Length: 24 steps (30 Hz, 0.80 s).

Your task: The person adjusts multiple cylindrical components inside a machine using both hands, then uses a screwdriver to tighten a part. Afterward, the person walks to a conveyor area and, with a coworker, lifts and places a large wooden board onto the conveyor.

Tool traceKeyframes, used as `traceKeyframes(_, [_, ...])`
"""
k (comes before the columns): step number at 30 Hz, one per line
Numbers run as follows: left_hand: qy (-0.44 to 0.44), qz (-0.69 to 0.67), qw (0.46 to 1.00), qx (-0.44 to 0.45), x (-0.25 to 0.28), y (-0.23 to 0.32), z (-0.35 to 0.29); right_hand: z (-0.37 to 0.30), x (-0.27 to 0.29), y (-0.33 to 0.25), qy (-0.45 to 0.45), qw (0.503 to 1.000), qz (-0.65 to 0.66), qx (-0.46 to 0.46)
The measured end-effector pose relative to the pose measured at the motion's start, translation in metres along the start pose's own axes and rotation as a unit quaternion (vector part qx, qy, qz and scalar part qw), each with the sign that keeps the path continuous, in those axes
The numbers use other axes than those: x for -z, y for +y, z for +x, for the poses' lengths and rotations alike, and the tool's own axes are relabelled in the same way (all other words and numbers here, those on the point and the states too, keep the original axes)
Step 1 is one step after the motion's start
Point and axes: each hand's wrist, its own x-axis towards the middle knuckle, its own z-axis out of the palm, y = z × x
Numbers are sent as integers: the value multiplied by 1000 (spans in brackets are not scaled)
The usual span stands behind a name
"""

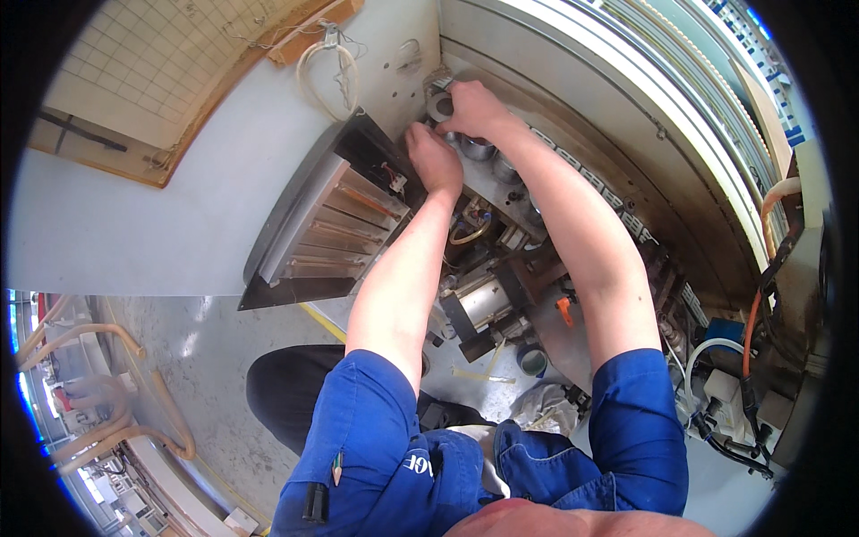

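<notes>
At the far end of the machine's inside, my right hand [477,111] curves round a grey metal ring [440,106] with a round hole, fingers on its far side and thumb on its near side. My left hand [436,161] is close by on the left, fingers curled together beside the ring's lower edge. What those fingers hold, if anything, is hidden. Next to my right wrist stands a round metal cylinder [476,149], in a row with others on a metal plate, partly covered by my right forearm.
Left of my hands a dark-framed panel with ribbed slats [333,228] juts out. A motor-like cylinder [484,302] and an orange handle [564,311] lie between my forearms. Cables and a white hose [707,346] run at right. A looped tube [313,67] hangs on the left wall.
</notes>
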Motion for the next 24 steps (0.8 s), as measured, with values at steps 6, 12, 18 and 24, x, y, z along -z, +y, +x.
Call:
traceKeyframes(6, [6, -10, 1000, 2, -1, -3, 2, 5, -2, 6, -16, 999, 0, 38])
traceKeyframes(12, [-8, 5, 1000, 5, 0, -1, 5, 19, -3, 26, -55, 987, 39, 147])
traceKeyframes(18, [-11, 0, 1000, 8, 1, 0, 3, 5, -4, 3, -15, 998, -9, 57])
traceKeyframes(24, [-12, 1, 1000, 2, 2, -1, 4, 7, 1, -6, -55, 997, -48, 3])
